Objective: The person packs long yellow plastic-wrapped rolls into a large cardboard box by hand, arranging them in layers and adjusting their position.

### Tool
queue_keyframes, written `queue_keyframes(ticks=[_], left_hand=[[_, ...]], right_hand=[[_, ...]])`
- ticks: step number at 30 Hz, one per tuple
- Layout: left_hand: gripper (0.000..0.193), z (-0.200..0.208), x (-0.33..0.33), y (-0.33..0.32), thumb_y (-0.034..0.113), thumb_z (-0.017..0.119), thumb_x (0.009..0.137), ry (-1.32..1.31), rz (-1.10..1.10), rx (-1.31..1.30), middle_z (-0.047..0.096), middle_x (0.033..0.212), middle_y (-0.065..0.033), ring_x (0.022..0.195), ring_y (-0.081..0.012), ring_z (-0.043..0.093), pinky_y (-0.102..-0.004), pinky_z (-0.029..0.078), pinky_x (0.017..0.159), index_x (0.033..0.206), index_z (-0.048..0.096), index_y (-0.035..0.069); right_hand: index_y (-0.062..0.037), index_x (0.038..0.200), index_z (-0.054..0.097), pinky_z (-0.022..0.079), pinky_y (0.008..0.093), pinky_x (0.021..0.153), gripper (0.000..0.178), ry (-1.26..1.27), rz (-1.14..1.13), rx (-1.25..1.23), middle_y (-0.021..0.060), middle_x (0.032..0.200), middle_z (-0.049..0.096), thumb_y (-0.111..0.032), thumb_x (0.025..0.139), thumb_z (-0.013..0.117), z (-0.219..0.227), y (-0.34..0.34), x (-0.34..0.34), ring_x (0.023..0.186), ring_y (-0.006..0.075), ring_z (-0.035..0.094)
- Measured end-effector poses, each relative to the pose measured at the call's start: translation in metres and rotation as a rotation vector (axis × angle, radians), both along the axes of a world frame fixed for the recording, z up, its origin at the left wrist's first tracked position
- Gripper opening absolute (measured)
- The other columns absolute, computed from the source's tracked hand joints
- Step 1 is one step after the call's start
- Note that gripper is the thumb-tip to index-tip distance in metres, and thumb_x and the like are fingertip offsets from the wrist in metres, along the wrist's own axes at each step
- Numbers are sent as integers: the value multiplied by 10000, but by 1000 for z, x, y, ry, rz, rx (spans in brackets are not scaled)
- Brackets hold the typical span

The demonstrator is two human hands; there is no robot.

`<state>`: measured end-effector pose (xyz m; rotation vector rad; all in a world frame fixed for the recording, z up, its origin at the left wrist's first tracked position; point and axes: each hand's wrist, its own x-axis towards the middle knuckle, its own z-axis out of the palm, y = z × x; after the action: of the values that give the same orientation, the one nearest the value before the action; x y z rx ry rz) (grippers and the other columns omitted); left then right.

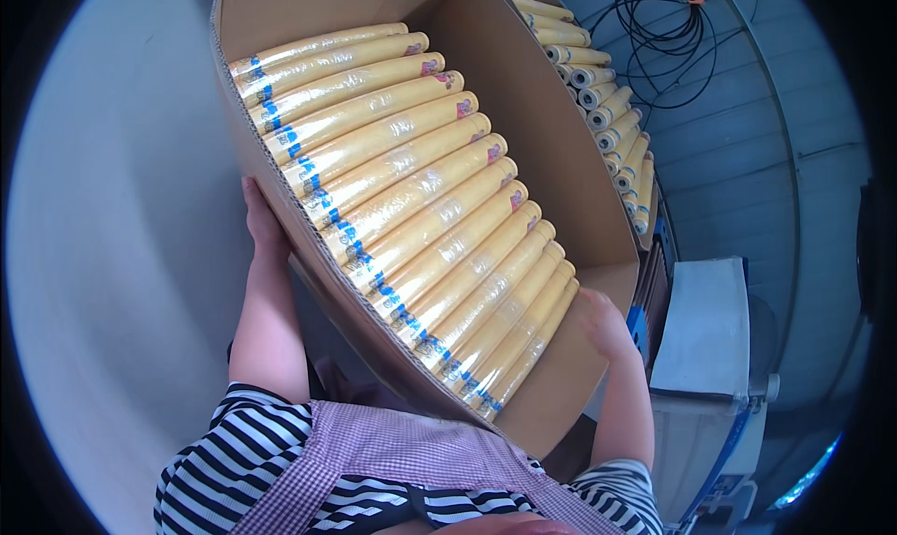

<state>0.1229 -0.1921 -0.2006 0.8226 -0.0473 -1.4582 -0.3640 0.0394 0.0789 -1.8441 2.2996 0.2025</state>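
Observation:
A large open cardboard box [551, 152] is tilted in front of me. A row of yellow rolls [402, 194] in clear wrap lies inside it, side by side, with blue print at the near-left ends and small pink labels toward the far ends. My left hand [264, 219] presses on the outer left wall of the box, thumb up along the side, other fingers partly hidden. At the box's right end, my right hand [607, 325] grips its wall near the last roll; its fingertips are partly hidden.
Behind the box, a second carton of yellow rolls [603, 114] shows their round ends. A coil of black cable [663, 30] lies at the far right. White equipment [701, 329] with a blue strip stands at the right. A pale floor [121, 255] extends on the left.

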Motion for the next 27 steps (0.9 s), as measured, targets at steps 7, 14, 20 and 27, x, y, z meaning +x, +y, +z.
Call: queue_keyframes(ticks=[7, 14, 20, 27], left_hand=[[693, 37, -7, 10, 552, 277, 1111, -46, 21, -11, 563, 1454, -174, 1264, -321, 604, -466, 512, 1071, 1531, 435, 23], [717, 48, -13, 6, 554, 133, 1111, -43, -24, 8, 467, 1548, -178, 1377, -373, 513, -526, 452, 1153, 1592, 343, 65], [722, 72, -22, 17, 556, 121, 1109, -56, -48, 26, 453, 1559, -177, 1387, -377, 501, -531, 441, 1161, 1594, 338, 66], [728, 88, -24, 23, 558, 107, 1107, -56, -44, 47, 438, 1572, -175, 1398, -382, 487, -538, 428, 1171, 1597, 331, 68]], right_hand=[[-45, 1249, 669, 513, 352, 995, 357, -173, -255, -294, 119, 1071, 735, -67, 892, 679, -41, 96, -28, 1073, 219, 694], [13, 1111, 674, 511, 301, 938, 195, -590, -353, -553, 79, 1036, 734, -7, 926, 616, -54, 105, -40, 1013, 169, 682], [10, 1042, 694, 504, 285, 921, 154, -552, -357, -455, 75, 1010, 736, -43, 910, 635, -48, 98, -39, 985, 168, 682], [10, 1024, 697, 502, 283, 914, 148, -665, -398, -489, 68, 995, 730, -42, 899, 638, -50, 90, -31, 976, 156, 675]])
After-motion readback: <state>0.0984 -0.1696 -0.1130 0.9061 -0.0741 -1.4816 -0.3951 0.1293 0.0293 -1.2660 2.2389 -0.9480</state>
